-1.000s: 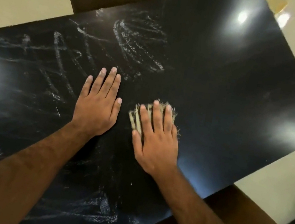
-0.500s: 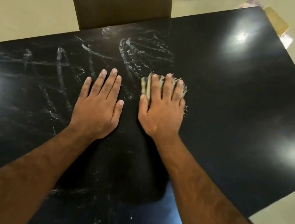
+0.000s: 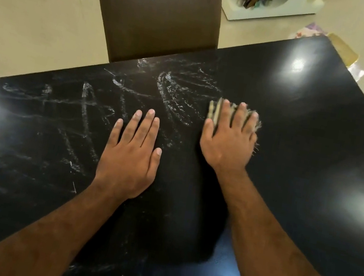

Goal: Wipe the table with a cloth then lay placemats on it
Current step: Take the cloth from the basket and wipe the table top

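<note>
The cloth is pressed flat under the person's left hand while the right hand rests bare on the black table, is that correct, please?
Not quite: the head view shows the cloth under the right hand, while the left hand rests bare on the black table.

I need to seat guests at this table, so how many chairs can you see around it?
1. A brown chair stands at the far edge of the black table, its back towards the camera. Others may stand outside the view.

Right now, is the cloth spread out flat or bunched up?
Bunched up: the cloth is a small folded wad under the right hand, only frayed edges showing past the fingers.
</note>
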`<state>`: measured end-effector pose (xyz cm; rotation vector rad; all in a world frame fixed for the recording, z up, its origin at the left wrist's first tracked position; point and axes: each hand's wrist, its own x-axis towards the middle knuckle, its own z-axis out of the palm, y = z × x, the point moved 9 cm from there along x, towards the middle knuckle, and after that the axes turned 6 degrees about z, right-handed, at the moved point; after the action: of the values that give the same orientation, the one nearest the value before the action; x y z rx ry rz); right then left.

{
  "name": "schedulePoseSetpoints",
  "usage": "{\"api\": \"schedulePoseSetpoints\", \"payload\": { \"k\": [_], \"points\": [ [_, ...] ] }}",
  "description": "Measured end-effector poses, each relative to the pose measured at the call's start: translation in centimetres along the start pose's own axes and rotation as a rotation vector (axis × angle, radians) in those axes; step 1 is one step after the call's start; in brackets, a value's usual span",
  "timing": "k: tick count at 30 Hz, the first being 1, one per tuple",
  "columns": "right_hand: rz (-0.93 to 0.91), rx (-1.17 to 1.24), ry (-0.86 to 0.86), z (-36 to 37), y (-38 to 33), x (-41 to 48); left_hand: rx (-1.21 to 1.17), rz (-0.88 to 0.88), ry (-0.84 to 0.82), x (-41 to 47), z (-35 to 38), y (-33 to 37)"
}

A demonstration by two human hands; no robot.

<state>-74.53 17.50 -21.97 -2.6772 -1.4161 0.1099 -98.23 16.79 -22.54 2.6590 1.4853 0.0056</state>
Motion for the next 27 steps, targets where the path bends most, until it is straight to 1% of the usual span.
{"api": "schedulePoseSetpoints", "payload": {
  "k": [2,5,7,10,13,16,19,21,23,27],
  "points": [
    [-0.068,-0.001,-0.004,0.3,-3.7,0.4,0.009,0.008,0.002,-0.2,0.0,0.1],
    [-0.168,0.012,-0.013,0.4,-7.1,-2.1,0.019,0.012,-0.008,-0.2,-0.2,0.2],
    [-0.233,0.014,-0.045,0.1,-7.2,-4.9,0.019,0.013,-0.022,-0.1,-0.3,0.2],
    [-0.286,-0.005,-0.092,-0.1,-4.9,-8.3,0.010,0.030,-0.053,0.7,-0.4,-0.5],
    [-0.209,-0.029,-0.090,0.0,-1.7,-7.8,0.018,0.020,-0.087,2.7,-0.5,-2.4],
    [-0.042,-0.011,-0.012,-0.2,0.9,-2.9,-0.014,-0.014,-0.082,4.1,-0.3,-3.9],
    [0.020,0.014,-0.040,0.4,0.5,2.6,-0.023,-0.017,-0.046,4.2,-0.2,-4.0],
    [0.011,0.014,-0.007,0.4,-1.4,4.3,-0.025,-0.017,-0.024,4.1,-0.5,-3.9],
    [-0.026,0.010,0.014,0.6,-3.8,4.0,-0.020,-0.016,-0.021,4.2,-0.7,-3.7],
    [-0.199,0.016,-0.020,0.3,-7.2,-0.8,-0.017,-0.007,-0.021,4.2,-1.3,-3.4]
  ]
}}
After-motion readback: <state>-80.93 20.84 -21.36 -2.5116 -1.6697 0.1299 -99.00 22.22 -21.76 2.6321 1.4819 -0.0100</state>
